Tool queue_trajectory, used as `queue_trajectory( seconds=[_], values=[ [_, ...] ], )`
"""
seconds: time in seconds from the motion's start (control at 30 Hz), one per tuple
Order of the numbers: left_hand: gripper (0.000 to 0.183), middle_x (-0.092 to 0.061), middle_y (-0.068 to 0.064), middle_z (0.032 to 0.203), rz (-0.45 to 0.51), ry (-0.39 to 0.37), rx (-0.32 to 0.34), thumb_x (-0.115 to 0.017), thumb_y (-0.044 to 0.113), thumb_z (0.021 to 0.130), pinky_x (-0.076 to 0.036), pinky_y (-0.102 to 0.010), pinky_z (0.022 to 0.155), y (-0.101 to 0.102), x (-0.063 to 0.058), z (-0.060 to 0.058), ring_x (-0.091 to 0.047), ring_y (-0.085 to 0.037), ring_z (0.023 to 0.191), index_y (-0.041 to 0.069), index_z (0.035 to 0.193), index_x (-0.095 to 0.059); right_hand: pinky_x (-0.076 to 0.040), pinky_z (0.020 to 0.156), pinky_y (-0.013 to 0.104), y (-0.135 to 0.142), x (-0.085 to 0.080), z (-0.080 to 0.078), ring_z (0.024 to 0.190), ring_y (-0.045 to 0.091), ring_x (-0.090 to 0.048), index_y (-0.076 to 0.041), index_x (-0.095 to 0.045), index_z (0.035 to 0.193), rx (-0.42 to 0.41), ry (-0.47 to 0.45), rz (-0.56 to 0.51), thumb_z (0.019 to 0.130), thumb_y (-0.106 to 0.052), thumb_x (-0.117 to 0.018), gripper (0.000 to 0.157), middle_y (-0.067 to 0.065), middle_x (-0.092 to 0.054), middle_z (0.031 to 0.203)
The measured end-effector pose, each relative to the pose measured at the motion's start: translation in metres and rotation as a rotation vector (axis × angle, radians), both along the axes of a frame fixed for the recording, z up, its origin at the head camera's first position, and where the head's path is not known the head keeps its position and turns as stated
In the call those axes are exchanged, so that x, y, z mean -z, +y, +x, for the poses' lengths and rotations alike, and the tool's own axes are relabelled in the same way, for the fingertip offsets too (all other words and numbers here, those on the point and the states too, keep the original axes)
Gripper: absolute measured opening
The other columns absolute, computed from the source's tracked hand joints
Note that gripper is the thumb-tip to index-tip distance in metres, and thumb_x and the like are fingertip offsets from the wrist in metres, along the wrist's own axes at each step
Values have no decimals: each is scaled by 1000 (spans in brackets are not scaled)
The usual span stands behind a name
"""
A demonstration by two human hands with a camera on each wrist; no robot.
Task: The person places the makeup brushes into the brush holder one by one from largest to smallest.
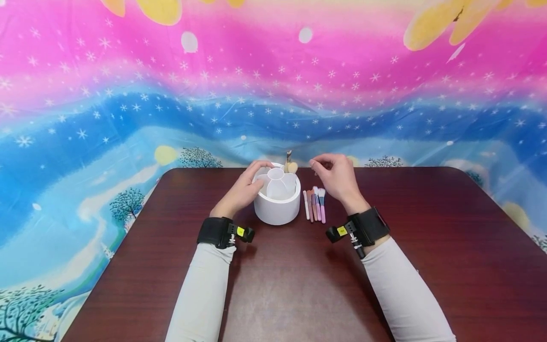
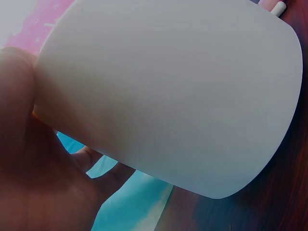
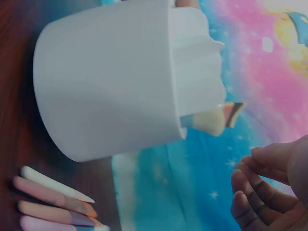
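Note:
A white round makeup brush organizer (image 1: 278, 213) with a divided insert stands on the table. My left hand (image 1: 240, 194) grips its left side, fingers over the rim; in the left wrist view the thumb (image 2: 17, 96) lies along the white wall. Inside the organizer's right rear part stand makeup brushes, one with a cream head (image 3: 211, 121) and one with dark and reddish bristles (image 3: 235, 114). To the right of the organizer, my right hand (image 1: 339, 176) hovers with fingers loosely bent and thumb near the index finger. Nothing shows between them.
Several makeup brushes (image 1: 314, 205) lie side by side on the table right of the organizer, below my right hand, heads pointing away. A colorful printed cloth (image 1: 273, 104) hangs behind the dark wooden table (image 1: 290, 285).

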State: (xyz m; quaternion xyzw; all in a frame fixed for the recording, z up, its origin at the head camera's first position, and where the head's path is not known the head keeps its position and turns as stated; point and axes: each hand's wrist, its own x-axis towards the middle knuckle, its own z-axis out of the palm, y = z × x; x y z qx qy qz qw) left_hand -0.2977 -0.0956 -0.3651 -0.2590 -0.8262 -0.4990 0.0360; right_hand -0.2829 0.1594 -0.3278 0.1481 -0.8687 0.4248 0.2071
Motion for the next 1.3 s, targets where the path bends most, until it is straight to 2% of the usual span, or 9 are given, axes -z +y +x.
queue_trajectory(
  seconds=[0.33, 0.5, 0.6, 0.73, 0.97, 1.1, 1.2, 1.3],
  values=[
    [41, -39, 12, 133, -1, -7, -6, -43, 3, 87, -27, -50, 102, 1, -1, 0, -28, -6, 125, 28, 119, -51, -47, 67, 35, 21, -4, -4, 71, 15, -57, -7, -71, 95, 71, 65, 120, 88, -14, -62, 13, 7, -68, 86],
    [41, -39, 10, 134, -7, -5, -4, -42, 3, 87, -27, -51, 102, 1, -1, 0, -27, -7, 126, 27, 120, -51, -47, 68, 39, 30, -2, -5, 73, 19, -57, -7, -71, 92, 122, 43, 212, 89, -12, -61, 12, 9, -67, 87],
    [41, -39, 9, 134, -7, -7, 0, -42, 3, 88, -27, -52, 102, 1, -1, 0, -27, -9, 126, 26, 120, -51, -46, 67, 39, 33, 1, -6, 72, 20, -56, -7, -70, 93, 142, -16, 270, 90, -13, -60, 13, 9, -66, 88],
    [41, -39, 5, 136, 0, -4, 10, -42, 0, 89, -25, -53, 103, 0, -1, -1, -27, -12, 128, 22, 122, -51, -46, 64, 40, 35, 8, -8, 73, 23, -55, -5, -70, 94, 126, -115, 329, 90, -13, -59, 14, 12, -65, 90],
    [39, -38, -10, 138, -7, -22, 25, -39, -5, 88, -23, -53, 104, 4, -31, 27, -26, -22, 129, 6, 124, -49, -43, 61, 40, 36, 20, -8, 72, 25, -53, -7, -68, 92, 98, -299, 433, 89, -17, -60, 13, 11, -61, 92],
    [38, -38, -10, 138, -2, -29, 25, -39, -5, 88, -23, -54, 104, 4, -33, 29, -25, -21, 130, 6, 124, -49, -41, 57, 37, 33, 25, -8, 64, 23, -51, -7, -65, 80, 86, -386, 488, 87, -19, -62, 14, 7, -57, 75],
    [38, -37, -10, 138, 3, -33, 24, -40, -5, 89, -22, -54, 104, 4, -34, 30, -24, -21, 130, 6, 124, -49, -39, 52, 35, 30, 29, -8, 55, 22, -48, -7, -60, 66, 66, -442, 520, 86, -20, -63, 24, 3, -47, 58],
    [39, -37, -9, 138, 6, -35, 22, -40, -6, 88, -23, -53, 104, 4, -33, 30, -25, -21, 130, 6, 124, -49, -38, 50, 34, 27, 33, -8, 52, 20, -46, -9, -56, 60, 61, -472, 552, 84, -19, -64, 28, 1, -43, 53]
  ],
)
